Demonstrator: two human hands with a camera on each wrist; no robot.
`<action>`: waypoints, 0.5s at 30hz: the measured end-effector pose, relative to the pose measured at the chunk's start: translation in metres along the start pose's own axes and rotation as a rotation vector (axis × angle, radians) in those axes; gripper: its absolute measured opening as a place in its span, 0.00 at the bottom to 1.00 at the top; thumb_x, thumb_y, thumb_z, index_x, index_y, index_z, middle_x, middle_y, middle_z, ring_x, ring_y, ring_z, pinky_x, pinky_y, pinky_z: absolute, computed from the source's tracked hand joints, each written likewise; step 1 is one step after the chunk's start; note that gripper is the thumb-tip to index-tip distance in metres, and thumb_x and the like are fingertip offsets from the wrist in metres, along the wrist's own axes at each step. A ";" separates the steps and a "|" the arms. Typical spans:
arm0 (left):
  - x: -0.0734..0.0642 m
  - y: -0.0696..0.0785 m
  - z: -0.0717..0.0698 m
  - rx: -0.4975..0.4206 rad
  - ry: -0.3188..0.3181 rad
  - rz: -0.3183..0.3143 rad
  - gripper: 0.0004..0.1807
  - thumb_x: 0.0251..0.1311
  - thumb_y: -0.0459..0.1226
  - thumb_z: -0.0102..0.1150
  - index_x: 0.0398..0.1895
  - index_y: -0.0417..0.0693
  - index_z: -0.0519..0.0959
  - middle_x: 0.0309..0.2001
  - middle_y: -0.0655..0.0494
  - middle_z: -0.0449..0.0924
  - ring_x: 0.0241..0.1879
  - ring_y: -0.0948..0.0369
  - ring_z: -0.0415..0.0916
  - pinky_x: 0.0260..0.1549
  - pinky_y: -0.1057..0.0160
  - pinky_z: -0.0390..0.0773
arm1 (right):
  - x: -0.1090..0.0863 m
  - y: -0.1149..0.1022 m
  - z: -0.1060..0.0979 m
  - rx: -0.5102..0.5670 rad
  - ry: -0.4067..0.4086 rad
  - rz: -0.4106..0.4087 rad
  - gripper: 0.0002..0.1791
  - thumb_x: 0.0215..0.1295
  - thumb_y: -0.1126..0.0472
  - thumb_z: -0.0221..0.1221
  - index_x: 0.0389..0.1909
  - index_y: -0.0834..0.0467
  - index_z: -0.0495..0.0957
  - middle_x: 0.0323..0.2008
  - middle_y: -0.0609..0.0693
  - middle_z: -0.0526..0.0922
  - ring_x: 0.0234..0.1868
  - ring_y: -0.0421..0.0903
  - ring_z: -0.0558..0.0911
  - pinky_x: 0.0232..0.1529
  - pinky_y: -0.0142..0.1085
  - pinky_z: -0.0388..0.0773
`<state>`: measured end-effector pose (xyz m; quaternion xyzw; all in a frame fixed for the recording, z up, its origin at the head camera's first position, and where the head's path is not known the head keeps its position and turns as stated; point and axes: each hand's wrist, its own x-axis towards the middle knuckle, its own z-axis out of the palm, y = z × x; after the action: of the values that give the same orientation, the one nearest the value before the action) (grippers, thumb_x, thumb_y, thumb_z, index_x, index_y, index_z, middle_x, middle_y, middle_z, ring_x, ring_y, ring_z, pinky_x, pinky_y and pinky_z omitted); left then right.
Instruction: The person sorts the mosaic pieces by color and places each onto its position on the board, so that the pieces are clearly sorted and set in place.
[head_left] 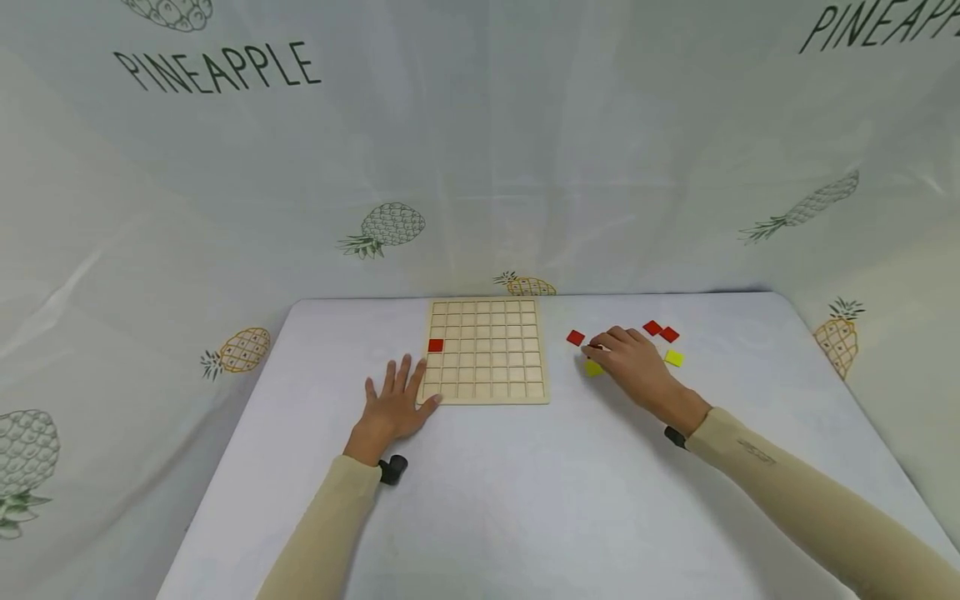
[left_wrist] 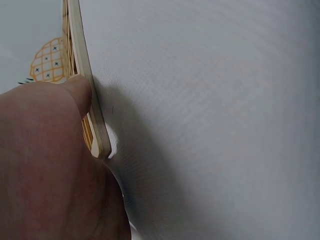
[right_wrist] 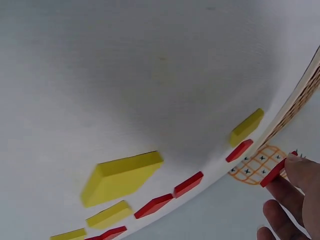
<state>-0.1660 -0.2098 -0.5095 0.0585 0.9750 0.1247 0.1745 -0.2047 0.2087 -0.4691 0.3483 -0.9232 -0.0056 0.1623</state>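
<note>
A wooden grid board (head_left: pixel 487 398) lies flat near the back of the table, with one red tile (head_left: pixel 436 345) in a cell at its left side. My left hand (head_left: pixel 393 412) rests at the board's front left corner, fingers spread and straight. In the left wrist view its thumb (left_wrist: pixel 80 92) lies over the board's edge. To the right of the board, my right hand (head_left: pixel 633 367) pinches a red square tile (right_wrist: pixel 272 173) between thumb and fingers, tilted above the table. Under that hand is a yellow tile (head_left: pixel 594 368), and another red tile (head_left: pixel 575 337) lies just left of its fingertips.
Beyond the right hand lie two red tiles, one red tile (head_left: pixel 652 327) touching or close to the other red tile (head_left: pixel 670 334), and a yellow tile (head_left: pixel 674 357). A pineapple-print sheet (head_left: pixel 637 167) hangs behind the white table (head_left: pixel 510 500).
</note>
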 end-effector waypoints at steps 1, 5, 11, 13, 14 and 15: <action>-0.001 0.001 -0.001 -0.004 0.002 -0.001 0.45 0.80 0.61 0.38 0.88 0.51 0.38 0.87 0.43 0.28 0.85 0.40 0.25 0.75 0.26 0.30 | 0.002 -0.001 0.000 0.005 0.002 -0.003 0.25 0.50 0.73 0.79 0.52 0.62 0.89 0.47 0.56 0.89 0.52 0.57 0.83 0.53 0.49 0.83; -0.004 0.004 -0.005 -0.014 0.001 -0.002 0.45 0.80 0.61 0.39 0.88 0.50 0.40 0.87 0.42 0.29 0.85 0.40 0.26 0.75 0.26 0.29 | 0.011 -0.006 0.002 0.023 0.006 -0.014 0.23 0.54 0.71 0.78 0.53 0.61 0.89 0.48 0.56 0.89 0.52 0.56 0.83 0.54 0.49 0.82; 0.000 0.002 -0.002 0.005 -0.016 -0.012 0.45 0.80 0.61 0.38 0.88 0.51 0.37 0.87 0.43 0.27 0.85 0.40 0.24 0.75 0.26 0.28 | 0.025 -0.016 0.001 0.065 0.032 -0.037 0.21 0.57 0.69 0.77 0.53 0.60 0.89 0.48 0.55 0.89 0.51 0.56 0.83 0.54 0.50 0.82; 0.001 0.001 -0.001 -0.001 -0.014 -0.014 0.46 0.80 0.61 0.39 0.88 0.51 0.37 0.87 0.43 0.27 0.85 0.40 0.24 0.74 0.25 0.28 | 0.031 -0.020 0.001 0.083 0.043 -0.047 0.21 0.56 0.69 0.78 0.52 0.60 0.89 0.47 0.54 0.89 0.51 0.55 0.83 0.53 0.49 0.82; 0.001 0.001 -0.001 -0.006 -0.013 -0.015 0.46 0.79 0.62 0.40 0.88 0.51 0.38 0.87 0.42 0.27 0.85 0.40 0.24 0.74 0.25 0.28 | 0.034 -0.022 0.001 0.086 0.047 -0.052 0.20 0.56 0.69 0.78 0.52 0.60 0.90 0.47 0.54 0.90 0.51 0.55 0.83 0.53 0.48 0.82; 0.001 0.001 -0.001 -0.012 -0.011 -0.015 0.47 0.79 0.62 0.40 0.88 0.51 0.38 0.87 0.42 0.28 0.85 0.40 0.24 0.74 0.25 0.28 | 0.037 -0.024 0.002 0.085 0.049 -0.056 0.20 0.56 0.69 0.78 0.52 0.60 0.90 0.47 0.54 0.90 0.51 0.55 0.84 0.53 0.48 0.82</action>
<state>-0.1670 -0.2086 -0.5090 0.0508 0.9736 0.1287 0.1813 -0.2158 0.1666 -0.4630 0.3808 -0.9082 0.0378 0.1694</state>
